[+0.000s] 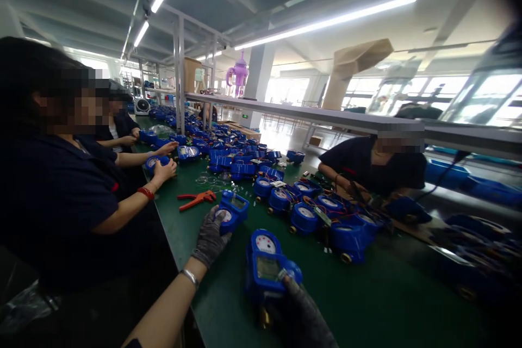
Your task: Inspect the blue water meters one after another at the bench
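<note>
My left hand (211,238), in a dark grey glove, grips a blue water meter (236,207) by its round dial end. That meter is low over the green tabletop; I cannot tell whether it touches. Nearer to me, my right hand (304,304), gloved too, is closed on a second blue water meter (261,269). This one has a white round dial, a small grey display and a brass fitting at its lower end. My right thumb presses beside the display, and my other right fingers are hidden. Orange-handled pliers (196,199) lie left of the first meter.
Several blue meters with wires (304,217) crowd the green table (228,304) to the right and further back. Two co-workers sit along the left edge, one holding a blue meter (157,162). Another person leans in across the table under a shelf (310,111).
</note>
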A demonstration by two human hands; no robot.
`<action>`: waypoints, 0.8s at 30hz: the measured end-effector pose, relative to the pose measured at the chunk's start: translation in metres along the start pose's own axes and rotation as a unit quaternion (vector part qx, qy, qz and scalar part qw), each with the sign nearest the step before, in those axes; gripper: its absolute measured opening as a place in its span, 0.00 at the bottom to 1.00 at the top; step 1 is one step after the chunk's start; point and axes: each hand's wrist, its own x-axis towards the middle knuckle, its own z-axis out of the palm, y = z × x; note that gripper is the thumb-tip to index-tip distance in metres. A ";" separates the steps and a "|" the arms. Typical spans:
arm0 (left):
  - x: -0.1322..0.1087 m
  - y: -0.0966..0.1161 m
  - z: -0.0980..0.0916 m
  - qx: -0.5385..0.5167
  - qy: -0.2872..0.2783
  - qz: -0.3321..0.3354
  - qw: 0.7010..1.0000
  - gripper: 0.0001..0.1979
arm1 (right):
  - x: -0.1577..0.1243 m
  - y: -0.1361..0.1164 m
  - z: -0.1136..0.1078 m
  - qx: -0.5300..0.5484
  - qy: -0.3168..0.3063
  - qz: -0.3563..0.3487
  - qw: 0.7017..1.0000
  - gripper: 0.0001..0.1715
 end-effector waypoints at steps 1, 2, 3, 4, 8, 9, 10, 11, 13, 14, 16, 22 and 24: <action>0.008 -0.012 -0.003 0.005 -0.006 -0.004 1.000 0.33 | 0.014 -0.004 0.015 0.014 0.011 0.006 1.000 0.33; 0.015 -0.023 -0.006 0.010 -0.013 -0.006 1.000 0.33 | 0.028 -0.009 0.029 0.043 0.026 0.026 0.998 0.34; 0.023 -0.034 -0.008 0.016 -0.021 -0.008 1.000 0.32 | 0.041 -0.014 0.043 0.082 0.038 0.053 0.994 0.35; 0.030 -0.044 -0.010 0.022 -0.029 -0.008 0.999 0.32 | 0.054 -0.019 0.057 0.125 0.047 0.088 0.987 0.35; 0.048 -0.068 -0.015 0.045 -0.061 0.009 0.997 0.30 | 0.091 -0.036 0.099 0.230 0.060 0.172 0.956 0.40; 0.050 -0.071 -0.015 0.052 -0.067 0.015 0.996 0.30 | 0.095 -0.040 0.106 0.242 0.064 0.184 0.951 0.41; 0.050 -0.072 -0.016 0.058 -0.071 0.022 0.996 0.30 | 0.099 -0.044 0.112 0.253 0.070 0.197 0.945 0.41; 0.050 -0.073 -0.016 0.064 -0.075 0.027 0.995 0.30 | 0.101 -0.048 0.117 0.258 0.075 0.210 0.940 0.41; 0.050 -0.073 -0.018 0.079 -0.080 0.035 0.993 0.31 | 0.101 -0.056 0.124 0.247 0.083 0.230 0.938 0.38; 0.050 -0.073 -0.019 0.087 -0.082 0.037 0.992 0.31 | 0.101 -0.058 0.126 0.237 0.085 0.237 0.938 0.36; 0.050 -0.072 -0.023 0.104 -0.084 0.038 0.990 0.31 | 0.100 -0.061 0.128 0.215 0.078 0.250 0.941 0.34; 0.037 -0.049 -0.029 0.146 -0.033 0.036 0.988 0.32 | 0.107 -0.052 0.128 0.178 0.092 0.244 0.949 0.31; 0.030 -0.039 -0.028 0.143 -0.021 0.056 0.988 0.32 | 0.114 -0.049 0.129 0.178 0.123 0.237 0.947 0.34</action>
